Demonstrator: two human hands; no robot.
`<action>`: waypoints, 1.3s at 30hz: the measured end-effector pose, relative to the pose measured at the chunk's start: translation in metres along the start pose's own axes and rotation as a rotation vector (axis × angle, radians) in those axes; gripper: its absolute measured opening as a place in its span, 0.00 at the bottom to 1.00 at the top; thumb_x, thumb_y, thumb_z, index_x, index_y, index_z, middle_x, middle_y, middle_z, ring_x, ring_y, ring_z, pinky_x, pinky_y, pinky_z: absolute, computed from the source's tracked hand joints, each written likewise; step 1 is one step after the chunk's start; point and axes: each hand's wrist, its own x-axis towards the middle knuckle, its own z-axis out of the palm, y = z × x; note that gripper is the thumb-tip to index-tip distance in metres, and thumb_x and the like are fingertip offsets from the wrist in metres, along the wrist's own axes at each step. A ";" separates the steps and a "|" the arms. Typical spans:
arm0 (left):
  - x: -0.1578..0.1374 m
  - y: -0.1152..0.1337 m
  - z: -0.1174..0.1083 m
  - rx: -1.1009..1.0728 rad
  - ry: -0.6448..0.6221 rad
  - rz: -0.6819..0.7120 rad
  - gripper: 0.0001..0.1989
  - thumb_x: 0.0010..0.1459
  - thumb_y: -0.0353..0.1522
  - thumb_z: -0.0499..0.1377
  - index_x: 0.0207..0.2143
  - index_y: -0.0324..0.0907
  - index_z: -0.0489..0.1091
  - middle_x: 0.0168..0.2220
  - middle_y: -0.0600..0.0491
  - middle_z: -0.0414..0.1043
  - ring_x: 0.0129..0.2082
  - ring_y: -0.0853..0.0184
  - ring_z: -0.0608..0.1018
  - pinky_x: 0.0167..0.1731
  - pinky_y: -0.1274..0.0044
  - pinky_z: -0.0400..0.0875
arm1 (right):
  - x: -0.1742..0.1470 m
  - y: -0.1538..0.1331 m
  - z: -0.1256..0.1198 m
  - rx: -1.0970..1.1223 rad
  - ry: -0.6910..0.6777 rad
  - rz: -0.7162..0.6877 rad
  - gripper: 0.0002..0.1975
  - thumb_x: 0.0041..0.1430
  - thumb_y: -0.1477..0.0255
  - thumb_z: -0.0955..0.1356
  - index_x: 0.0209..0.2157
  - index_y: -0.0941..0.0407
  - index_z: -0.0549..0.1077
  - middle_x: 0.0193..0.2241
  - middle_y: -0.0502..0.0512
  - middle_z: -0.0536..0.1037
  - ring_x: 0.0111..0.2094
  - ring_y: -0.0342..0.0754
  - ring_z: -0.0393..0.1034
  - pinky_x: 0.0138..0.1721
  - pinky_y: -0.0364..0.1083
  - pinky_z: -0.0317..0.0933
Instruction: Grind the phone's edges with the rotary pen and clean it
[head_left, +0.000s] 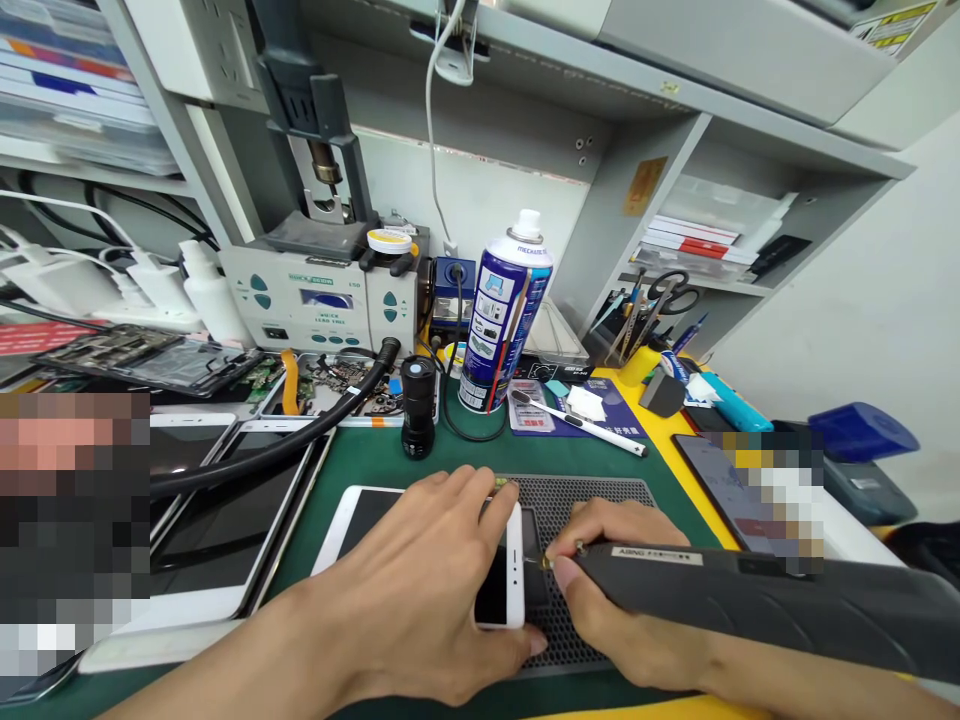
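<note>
My left hand [427, 580] lies across a white phone [515, 570] with a dark screen. Its fingers hold the far edge and the thumb grips the near one, covering much of the screen. Under the phone's right end is a grey honeycomb-patterned mat [585, 495]. My right hand [622, 580] grips a long black handheld power tool [750, 590] by its front. The tool's thin brass-coloured tip points left, close to the phone's right end; whether it touches cannot be made out. A small dark block [534, 525] sits beside that end, partly hidden.
Larger tablets [225, 510] lie at left with a black hose [322, 430] crossing them. A black flashlight [418, 405], blue spray can [504, 320] and white brush [585, 425] stand or lie behind the mat. A soldering station [322, 290] is at the back; another phone [724, 490] lies right.
</note>
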 end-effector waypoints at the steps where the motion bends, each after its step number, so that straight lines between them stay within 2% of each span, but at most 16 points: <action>1: 0.000 0.000 0.000 0.000 -0.001 -0.001 0.30 0.54 0.49 0.62 0.53 0.41 0.67 0.47 0.45 0.69 0.49 0.48 0.73 0.50 0.58 0.70 | 0.000 0.000 0.000 0.001 -0.004 0.004 0.08 0.51 0.73 0.65 0.21 0.52 0.72 0.17 0.44 0.78 0.18 0.42 0.73 0.25 0.42 0.60; 14: 0.000 0.000 0.000 -0.012 0.004 -0.005 0.31 0.54 0.49 0.63 0.54 0.41 0.67 0.48 0.45 0.69 0.49 0.49 0.73 0.50 0.58 0.70 | 0.002 0.000 -0.003 0.013 -0.045 0.003 0.08 0.51 0.73 0.65 0.21 0.52 0.72 0.18 0.44 0.78 0.19 0.42 0.74 0.26 0.42 0.61; 23: -0.002 0.001 0.000 -0.013 0.001 -0.005 0.29 0.54 0.49 0.63 0.51 0.40 0.68 0.48 0.45 0.69 0.49 0.49 0.73 0.50 0.57 0.70 | 0.003 0.000 -0.004 0.015 -0.054 0.041 0.09 0.52 0.72 0.64 0.21 0.52 0.73 0.18 0.45 0.79 0.19 0.43 0.74 0.26 0.43 0.62; 30: 0.000 0.001 -0.001 -0.022 0.007 0.003 0.27 0.54 0.49 0.64 0.49 0.41 0.69 0.47 0.46 0.69 0.48 0.50 0.74 0.49 0.57 0.71 | 0.005 0.000 -0.005 0.035 -0.111 0.109 0.08 0.50 0.72 0.65 0.21 0.51 0.73 0.18 0.44 0.79 0.19 0.43 0.74 0.25 0.43 0.62; 39: 0.000 0.001 -0.001 -0.027 0.019 0.009 0.26 0.54 0.48 0.63 0.47 0.40 0.69 0.50 0.41 0.70 0.50 0.46 0.73 0.49 0.55 0.71 | 0.003 -0.004 -0.003 0.002 -0.087 0.144 0.09 0.50 0.71 0.64 0.20 0.52 0.73 0.18 0.42 0.78 0.19 0.41 0.73 0.26 0.42 0.62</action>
